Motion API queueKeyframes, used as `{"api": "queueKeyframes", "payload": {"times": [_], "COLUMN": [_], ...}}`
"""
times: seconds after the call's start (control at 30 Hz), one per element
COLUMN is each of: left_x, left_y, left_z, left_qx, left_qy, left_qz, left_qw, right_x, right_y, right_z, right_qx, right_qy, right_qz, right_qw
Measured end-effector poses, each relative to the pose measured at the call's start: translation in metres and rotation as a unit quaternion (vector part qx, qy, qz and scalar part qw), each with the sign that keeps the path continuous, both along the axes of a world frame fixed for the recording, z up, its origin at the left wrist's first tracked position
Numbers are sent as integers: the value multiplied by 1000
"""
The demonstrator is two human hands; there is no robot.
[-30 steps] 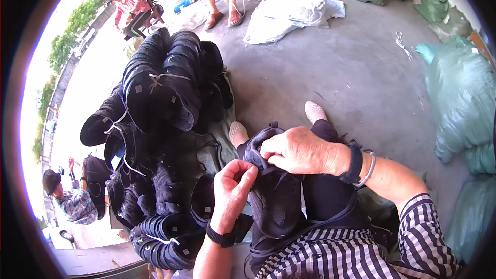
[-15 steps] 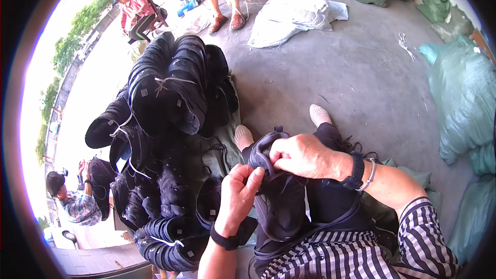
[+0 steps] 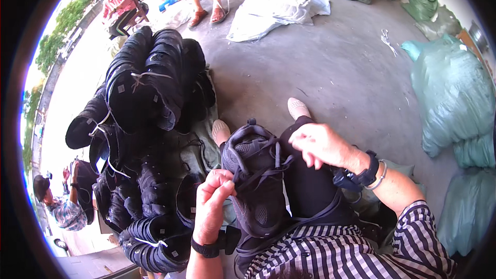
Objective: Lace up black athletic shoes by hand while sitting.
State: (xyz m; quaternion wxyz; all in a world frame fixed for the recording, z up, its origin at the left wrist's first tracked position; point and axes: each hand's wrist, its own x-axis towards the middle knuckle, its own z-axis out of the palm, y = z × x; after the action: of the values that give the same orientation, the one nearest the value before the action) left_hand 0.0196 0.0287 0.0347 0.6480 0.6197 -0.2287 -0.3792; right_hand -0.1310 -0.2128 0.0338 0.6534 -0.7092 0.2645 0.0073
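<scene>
A black lace-up shoe [image 3: 254, 181] rests on my lap, its opening facing away from me and its toe toward my body. Black shoelace [image 3: 258, 174] crosses its tongue, and a loop stands up at the right side of the collar. My left hand [image 3: 213, 199] is closed at the shoe's left edge, thumb and forefinger pinching the lace. Right of the shoe and apart from it, my right hand [image 3: 326, 147] is raised with bent fingers drawn together. Whatever lies between those fingertips is too dark against my trousers to make out.
Bundles of black shoe pieces [image 3: 147, 80], tied with white cord, are piled at my left. Green sacks [image 3: 452, 93] line the right side. A white sack [image 3: 276, 10] lies on the floor ahead, near a seated person's feet [image 3: 206, 16]. Two other people sit at left.
My hands have moved apart: the right has left the shoe's opening toward the right, the left has shifted to its left edge. The shoe's tongue and laces now show. The whole view has shifted slightly.
</scene>
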Motion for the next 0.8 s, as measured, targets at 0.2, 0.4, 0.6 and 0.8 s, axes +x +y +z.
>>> {"api": "queueKeyframes", "payload": {"times": [0.2,0.4,0.6,0.8], "left_x": [-5,-9,-14,-16], "left_y": [0,-1,1,-5], "left_z": [-8,-12,-17,-18], "left_qx": [-18,-41,-74,-51], "left_qy": [-24,11,4,9], "left_qz": [-27,31,47,60], "left_qw": [999,999,996,997], "right_x": [-4,-18,-6,-3], "right_y": [19,6,27,29], "right_z": [7,-4,-10,-16], "right_qx": [63,202,172,243], "right_qy": [50,-18,58,19], "right_qz": [119,36,50,28], "right_qw": [990,978,982,969]}}
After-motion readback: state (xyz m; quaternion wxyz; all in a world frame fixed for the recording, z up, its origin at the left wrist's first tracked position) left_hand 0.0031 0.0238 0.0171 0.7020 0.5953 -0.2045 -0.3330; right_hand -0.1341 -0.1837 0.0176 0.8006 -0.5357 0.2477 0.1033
